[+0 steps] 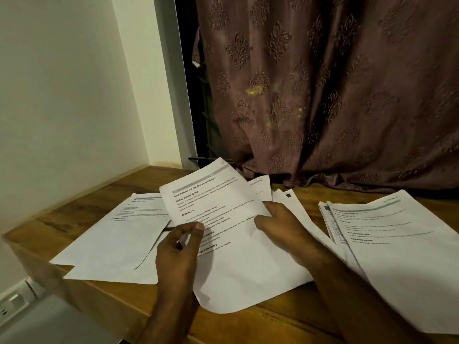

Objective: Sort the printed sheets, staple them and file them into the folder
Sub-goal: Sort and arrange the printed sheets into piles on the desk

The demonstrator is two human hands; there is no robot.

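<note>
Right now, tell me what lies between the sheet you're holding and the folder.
I cannot say: no folder or stapler shows in this view. Both the left hand and the right hand hold the raised sheet; other sheets lie on the wooden table around it.

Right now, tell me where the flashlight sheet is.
Head view, centre: the flashlight sheet is held by both hands, left hand and right hand, above the wooden table.
</note>
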